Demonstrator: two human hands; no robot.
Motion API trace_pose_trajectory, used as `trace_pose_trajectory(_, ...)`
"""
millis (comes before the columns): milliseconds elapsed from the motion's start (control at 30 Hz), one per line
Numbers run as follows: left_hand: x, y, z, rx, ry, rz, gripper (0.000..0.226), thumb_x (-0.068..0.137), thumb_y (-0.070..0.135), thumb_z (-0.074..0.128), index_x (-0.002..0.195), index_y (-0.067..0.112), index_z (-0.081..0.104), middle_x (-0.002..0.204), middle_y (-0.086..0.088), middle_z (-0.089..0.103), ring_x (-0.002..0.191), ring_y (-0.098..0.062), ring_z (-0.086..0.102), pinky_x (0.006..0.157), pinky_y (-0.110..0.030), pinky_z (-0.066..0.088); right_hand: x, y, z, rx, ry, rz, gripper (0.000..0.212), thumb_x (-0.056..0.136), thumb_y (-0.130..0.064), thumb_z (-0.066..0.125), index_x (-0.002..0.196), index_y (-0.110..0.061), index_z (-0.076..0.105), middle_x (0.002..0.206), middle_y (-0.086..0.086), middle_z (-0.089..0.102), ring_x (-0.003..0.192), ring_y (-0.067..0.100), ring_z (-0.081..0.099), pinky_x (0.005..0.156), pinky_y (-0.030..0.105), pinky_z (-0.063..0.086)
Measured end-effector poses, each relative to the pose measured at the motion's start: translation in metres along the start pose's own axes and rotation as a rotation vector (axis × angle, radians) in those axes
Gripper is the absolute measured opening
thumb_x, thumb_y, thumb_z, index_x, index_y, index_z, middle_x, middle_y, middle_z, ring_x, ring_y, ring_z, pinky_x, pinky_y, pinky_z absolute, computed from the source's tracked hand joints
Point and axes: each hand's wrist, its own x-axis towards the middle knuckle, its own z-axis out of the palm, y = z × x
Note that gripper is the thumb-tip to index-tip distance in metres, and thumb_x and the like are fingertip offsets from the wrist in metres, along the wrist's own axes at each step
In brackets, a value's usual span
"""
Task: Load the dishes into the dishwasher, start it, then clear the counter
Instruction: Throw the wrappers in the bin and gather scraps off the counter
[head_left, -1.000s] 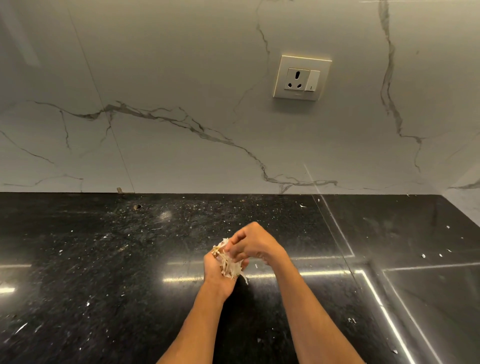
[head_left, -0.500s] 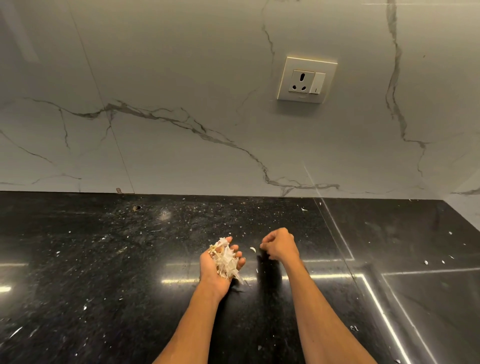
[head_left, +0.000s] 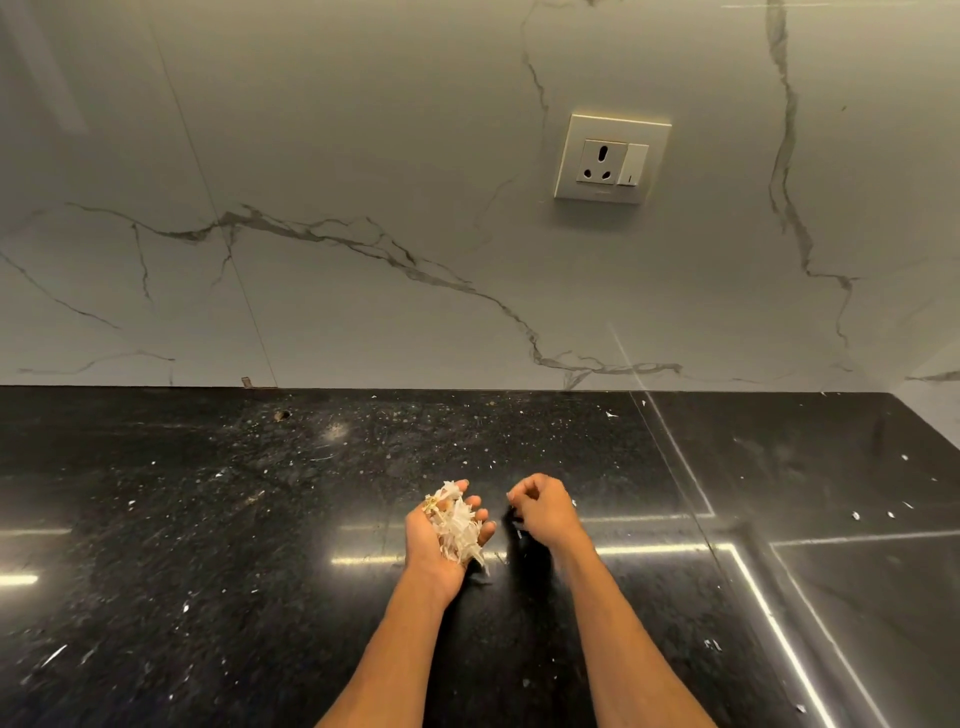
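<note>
My left hand (head_left: 441, 540) is palm up just above the black counter (head_left: 208, 519), its fingers curled round a heap of thin white peel scraps (head_left: 460, 522). A few scraps hang off the heel of the palm. Just to its right, my right hand (head_left: 543, 506) hovers low over the counter with its fingers curled and fingertips drawn together. I cannot make out anything between them. A small white fleck (head_left: 519, 532) lies on the counter under that hand.
Tiny white flecks (head_left: 856, 515) are scattered across the counter, mostly at the right and front left. A marble backsplash (head_left: 363, 208) rises behind the counter, with a wall socket (head_left: 612, 158) on it. A side wall (head_left: 935, 395) closes the right end.
My right hand has left the pile in my left palm and moved right and down towards the counter. My left hand now lies palm up with the scraps showing.
</note>
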Motion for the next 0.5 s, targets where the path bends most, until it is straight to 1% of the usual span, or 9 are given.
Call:
trace_pose_trajectory(67,-0.003,-0.003,0.003,0.003,-0.002,0.003,0.029,0.093,0.017,0.040,0.105,0.003,0.062,0.077,-0.016,0.060,0.063,-0.027,0.057,0.061,-0.038,0.050,-0.016,-0.002,-0.001,0.306,0.006,0.046,0.013,0.094,0.000,0.055,0.086,-0.008,0.062,0.082,0.007,0.068,0.074,0.017,0.064,0.071,0.035,0.057)
trace_pose_trajectory(100,-0.005,-0.005,0.005,0.005,-0.010,-0.001,0.029,0.093,0.017,0.039,0.104,0.003,0.062,0.077,-0.016,0.060,0.063,-0.027,0.056,0.062,-0.038,0.049,-0.026,-0.002,-0.002,0.432,0.023,0.077,0.009,0.094,0.002,0.056,0.091,-0.004,0.062,0.083,0.010,0.069,0.074,0.019,0.064,0.071,0.035,0.058)
trace_pose_trajectory(167,-0.008,-0.009,0.008,0.009,-0.028,-0.008,0.030,0.093,0.018,0.038,0.103,0.003,0.062,0.076,-0.016,0.060,0.062,-0.027,0.056,0.059,-0.036,0.048,-0.042,-0.003,0.001,0.673,0.046,0.159,0.012,0.093,0.005,0.054,0.099,-0.001,0.062,0.083,0.015,0.067,0.073,0.022,0.064,0.071,0.037,0.058)
trace_pose_trajectory(267,-0.017,-0.021,0.015,0.021,-0.058,-0.019,0.030,0.093,0.019,0.039,0.102,0.003,0.063,0.078,-0.016,0.061,0.062,-0.027,0.058,0.056,-0.035,0.051,-0.063,-0.002,0.004,1.030,0.079,0.276,0.020,0.094,0.009,0.045,0.101,0.002,0.063,0.080,0.017,0.063,0.064,0.020,0.062,0.058,0.027,0.055)
trace_pose_trajectory(333,-0.023,-0.029,0.020,0.024,-0.072,-0.018,0.030,0.093,0.019,0.040,0.102,0.003,0.064,0.078,-0.015,0.061,0.063,-0.027,0.058,0.059,-0.036,0.052,-0.077,0.000,0.004,1.217,0.127,0.338,0.021,0.095,0.009,0.042,0.100,0.003,0.061,0.077,0.015,0.062,0.058,0.015,0.060,0.055,0.022,0.053)
trace_pose_trajectory(400,-0.031,-0.040,0.025,0.018,-0.087,-0.031,0.028,0.091,0.019,0.043,0.100,0.003,0.065,0.078,-0.015,0.060,0.063,-0.027,0.056,0.063,-0.037,0.048,-0.091,0.005,0.003,1.377,0.175,0.377,0.020,0.095,0.008,0.041,0.100,0.003,0.059,0.074,0.014,0.064,0.056,0.013,0.059,0.060,0.023,0.054)
trace_pose_trajectory(500,-0.049,-0.059,0.031,-0.006,-0.098,-0.055,0.025,0.090,0.019,0.044,0.095,0.004,0.064,0.077,-0.013,0.058,0.062,-0.026,0.053,0.063,-0.035,0.044,-0.112,0.017,0.000,1.545,0.234,0.388,0.020,0.094,0.006,0.041,0.099,0.004,0.060,0.070,0.013,0.068,0.061,0.016,0.062,0.075,0.030,0.053)
